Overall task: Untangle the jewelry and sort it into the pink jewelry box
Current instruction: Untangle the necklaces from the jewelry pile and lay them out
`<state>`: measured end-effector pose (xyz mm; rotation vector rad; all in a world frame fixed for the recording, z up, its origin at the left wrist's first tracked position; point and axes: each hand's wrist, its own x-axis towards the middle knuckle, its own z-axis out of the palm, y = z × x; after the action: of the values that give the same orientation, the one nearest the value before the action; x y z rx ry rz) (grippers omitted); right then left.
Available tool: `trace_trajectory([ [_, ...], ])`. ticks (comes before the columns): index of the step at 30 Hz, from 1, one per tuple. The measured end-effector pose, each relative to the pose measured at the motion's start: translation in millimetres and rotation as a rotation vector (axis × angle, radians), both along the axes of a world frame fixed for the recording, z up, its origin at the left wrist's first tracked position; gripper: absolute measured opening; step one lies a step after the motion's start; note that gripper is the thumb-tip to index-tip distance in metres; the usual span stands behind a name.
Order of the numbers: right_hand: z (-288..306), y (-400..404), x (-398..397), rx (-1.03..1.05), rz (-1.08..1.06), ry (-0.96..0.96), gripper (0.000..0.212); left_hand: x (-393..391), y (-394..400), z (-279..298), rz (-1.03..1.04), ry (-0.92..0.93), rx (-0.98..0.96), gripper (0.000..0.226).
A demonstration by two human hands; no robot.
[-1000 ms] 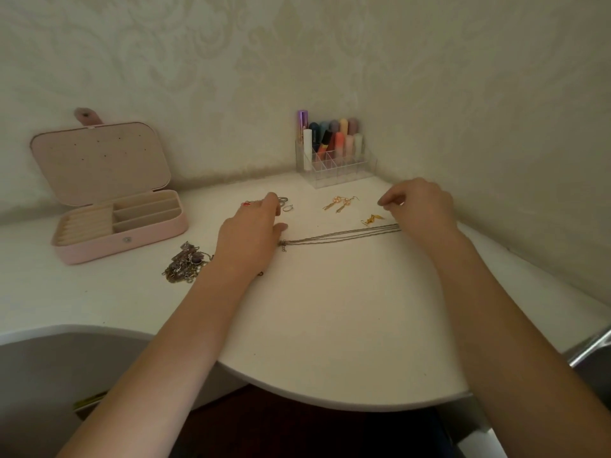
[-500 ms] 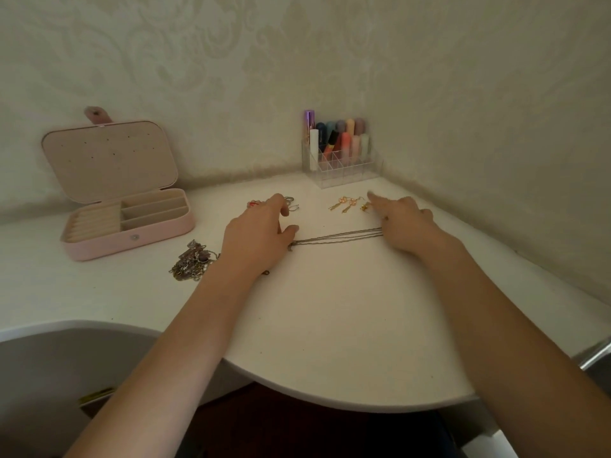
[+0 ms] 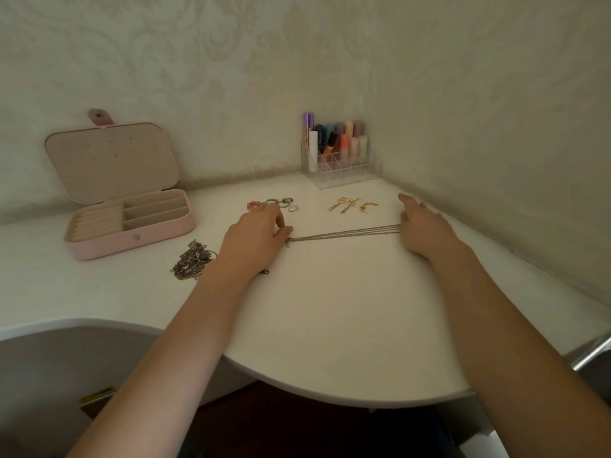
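Both hands are down on the white table (image 3: pixel 330 325), with a thin silver chain (image 3: pixel 344 233) stretched out between them across the middle of the frame. The left hand (image 3: pixel 254 242) sits at the chain's left end, fingers curled over and thumb right against the clasp end, so it looks like it's pinching the chain, though the actual contact is tucked under the fingers. The right hand (image 3: pixel 421 229) is at the other end, lying flat with fingers pretty much straight and pointing up toward the corner, pressing the chain strands to the table rather than gripping them.

The pink jewelry box (image 3: pixel 132 233) is at the left of the frame, lid flipped open against the wall, and as far as I can see the ring rolls and long slots have nothing in them. Just below and right of it, beside the left wrist, there's a tangled pile of jewelry (image 3: pixel 193 259). Above the left hand, a few rings (image 3: pixel 281 202) are scattered in a little row, with something small and red at the left end. Right of those, near the top center, some gold earrings (image 3: pixel 350 204) lie on the table. In the back corner against the wall stands a clear organizer (image 3: pixel 340 166) holding lipsticks and similar tubes.
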<state>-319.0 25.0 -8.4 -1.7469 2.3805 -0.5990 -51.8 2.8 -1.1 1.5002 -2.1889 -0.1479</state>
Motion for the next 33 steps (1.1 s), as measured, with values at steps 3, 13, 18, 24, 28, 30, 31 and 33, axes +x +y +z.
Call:
trace_trajectory([
  [3, -3, -1, -1, -0.054, -0.005, -0.037, 0.045, -1, 0, 0, 0.007, 0.002, -0.017, 0.019],
  [13, 0, -6, -7, -0.185, -0.127, 0.069, 0.024, 4, -1, 6, -0.149, 0.232, 0.196, 0.018],
  [18, -3, -8, -12, -0.274, -0.173, 0.025, 0.02, 5, -2, 6, -0.162, 0.27, 0.14, 0.003],
  [24, -1, -12, -14, -0.408, -0.216, -0.08, 0.012, 3, -5, 3, -0.158, 0.24, 0.066, 0.004],
  [28, 7, -12, -4, -0.474, -0.131, -0.04, 0.024, 4, -7, 1, -0.099, 0.169, 0.004, 0.013],
  [30, 7, -12, 10, -0.386, -0.057, 0.034, 0.027, 2, -4, 2, -0.116, 0.17, -0.04, 0.026],
  [31, 5, -12, 15, -0.28, -0.048, 0.066, 0.036, -1, 0, 4, -0.159, 0.193, -0.011, 0.032],
  [33, -1, -12, 18, -0.019, -0.063, 0.131, 0.058, -7, 6, 4, -0.295, 0.123, 0.13, 0.045],
])
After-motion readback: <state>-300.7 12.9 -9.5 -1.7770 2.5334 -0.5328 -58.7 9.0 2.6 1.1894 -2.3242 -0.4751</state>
